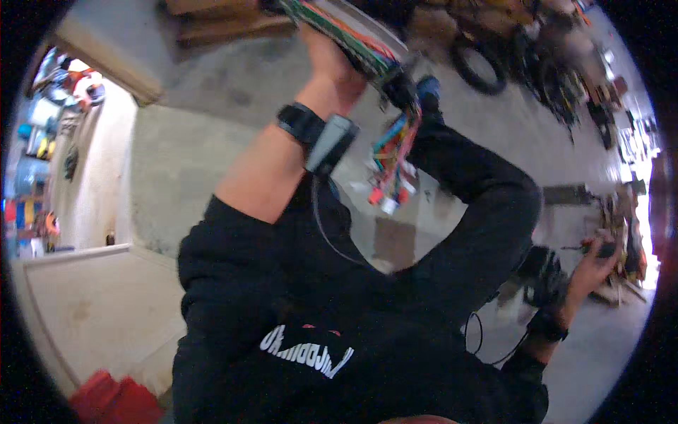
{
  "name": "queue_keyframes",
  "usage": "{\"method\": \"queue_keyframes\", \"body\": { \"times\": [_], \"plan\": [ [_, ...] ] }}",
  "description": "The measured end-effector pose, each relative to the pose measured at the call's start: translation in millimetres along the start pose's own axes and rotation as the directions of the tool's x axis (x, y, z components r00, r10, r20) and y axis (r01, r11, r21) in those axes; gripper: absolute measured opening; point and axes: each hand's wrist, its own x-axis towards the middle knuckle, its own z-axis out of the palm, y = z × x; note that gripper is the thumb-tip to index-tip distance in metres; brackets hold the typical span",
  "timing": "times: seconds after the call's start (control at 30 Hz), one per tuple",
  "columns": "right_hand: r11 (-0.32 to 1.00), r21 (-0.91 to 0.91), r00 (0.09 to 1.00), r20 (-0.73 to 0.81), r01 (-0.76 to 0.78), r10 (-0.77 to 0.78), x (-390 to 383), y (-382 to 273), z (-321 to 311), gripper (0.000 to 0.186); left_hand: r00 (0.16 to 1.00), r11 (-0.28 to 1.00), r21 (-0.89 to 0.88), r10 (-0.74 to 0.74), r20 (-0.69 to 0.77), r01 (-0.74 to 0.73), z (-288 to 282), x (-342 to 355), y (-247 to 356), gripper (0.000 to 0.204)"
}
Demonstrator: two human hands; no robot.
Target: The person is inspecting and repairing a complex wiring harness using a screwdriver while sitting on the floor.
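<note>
My left hand is raised at the top of the view, closed around a long electronic controller. Its pale metal casing is open along one side, showing a green circuit board and orange wires. From its lower end hangs a bundle of coloured wires with white and red connectors. Far out at the right, my right hand is closed on a screwdriver with a dark handle and a thin shaft pointing left. Its fingers are small and blurred there. The two hands are well apart.
A pale wooden bench stands at the left, with red cloth below it. Tyres and bike parts lie on the concrete floor at the upper right. Beyond my right hand is a cluttered pile. A cable runs from my left wrist device.
</note>
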Motion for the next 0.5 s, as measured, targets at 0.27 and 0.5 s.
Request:
{"method": "queue_keyframes", "body": {
  "times": [0.27, 0.5],
  "plan": [
    [0.807, 0.59, 0.998, 0.053, -0.008, -0.028, 75, -38, -62, 0.024, 0.958, 0.958, -0.026, -0.285, 0.028, 0.286, 12, 19, -50, 0.075],
    [0.873, -0.188, 0.859, 0.361, 0.449, -0.364, 63, -179, 58, 0.058, 0.875, 0.878, 0.018, -0.478, 0.076, 0.478, 32, 21, -93, 0.072]
  ]
}}
